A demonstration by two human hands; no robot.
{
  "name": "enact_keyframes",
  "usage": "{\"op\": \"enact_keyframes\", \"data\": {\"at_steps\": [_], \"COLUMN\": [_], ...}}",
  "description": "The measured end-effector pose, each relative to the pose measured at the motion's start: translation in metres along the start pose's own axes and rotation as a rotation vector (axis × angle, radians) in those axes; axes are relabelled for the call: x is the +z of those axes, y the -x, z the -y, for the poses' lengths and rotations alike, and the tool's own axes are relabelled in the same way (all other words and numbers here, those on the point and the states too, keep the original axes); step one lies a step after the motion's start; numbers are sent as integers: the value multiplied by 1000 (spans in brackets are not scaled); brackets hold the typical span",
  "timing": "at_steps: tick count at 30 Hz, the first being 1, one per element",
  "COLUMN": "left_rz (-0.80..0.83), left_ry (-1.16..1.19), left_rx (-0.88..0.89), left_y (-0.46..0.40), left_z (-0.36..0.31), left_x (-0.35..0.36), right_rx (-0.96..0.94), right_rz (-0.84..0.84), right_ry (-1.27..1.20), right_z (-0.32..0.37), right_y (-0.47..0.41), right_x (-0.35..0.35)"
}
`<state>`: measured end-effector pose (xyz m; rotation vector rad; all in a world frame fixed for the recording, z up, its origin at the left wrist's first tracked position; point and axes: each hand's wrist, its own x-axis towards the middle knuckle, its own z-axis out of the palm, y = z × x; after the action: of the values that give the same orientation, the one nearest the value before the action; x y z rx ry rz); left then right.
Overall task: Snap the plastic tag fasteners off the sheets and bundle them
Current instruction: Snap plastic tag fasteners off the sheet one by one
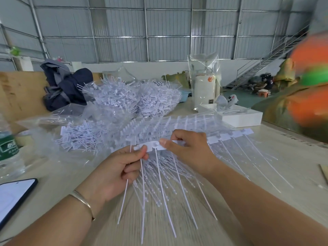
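Two hands hold one sheet [177, 147] of white fasteners above the table [284, 167]. Left hand [118, 168]: thumb and forefinger pinch the tab at the sheet's left end, and the lower fingers curl round the stems of a few loose fasteners [124, 197] that hang down from the palm. Right hand [190, 150]: thumb on the near face of the sheet's header strip, fingers curled behind it, gripping just right of the left hand's pinch. A bracelet [83, 203] sits on the left wrist.

From the header strip, long thin stems fan down and toward the camera; the rest of the strip runs out to the right of the right hand, its far end low near the table top. Motion blur hides whether that end touches the table.

Directly beneath the sheet lies a stack [150, 126] of further sheets. Left of the sheet is a loose heap [79, 137] of separated fasteners on clear plastic. Behind the sheet stand full bags [134, 98] of fasteners. Behind and right of the sheet sit a white box [243, 116] and a white cylinder [205, 91] wrapped in clear film. Far left of the sheet stands a bottle [8, 150]; a phone [14, 197] lies nearer the camera, screen lit. A dark jacket [65, 87] is piled behind the bags.
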<state>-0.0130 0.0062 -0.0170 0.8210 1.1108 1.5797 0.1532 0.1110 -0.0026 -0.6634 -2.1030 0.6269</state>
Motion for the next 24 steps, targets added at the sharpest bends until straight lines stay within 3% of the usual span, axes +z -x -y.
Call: {"op": "enact_keyframes", "data": {"at_steps": [6,9,13,24], "left_rz": [75,197,327,357], "left_ry": [24,55,7,-12], "left_rx": [-5,-50,-107,-129], "left_y": [2,4,8,10], "left_z": [0,-1,-1,1], "left_x": [0,-2,0,9], "right_rx": [1,-10,-52,-87], "right_rz": [48,92,130,111], "right_ry": [-110,-299,-302,-323], "right_z": [0,1,5,16], "right_y": [-1,0,3,9], "right_x": [-2,0,4,6]}}
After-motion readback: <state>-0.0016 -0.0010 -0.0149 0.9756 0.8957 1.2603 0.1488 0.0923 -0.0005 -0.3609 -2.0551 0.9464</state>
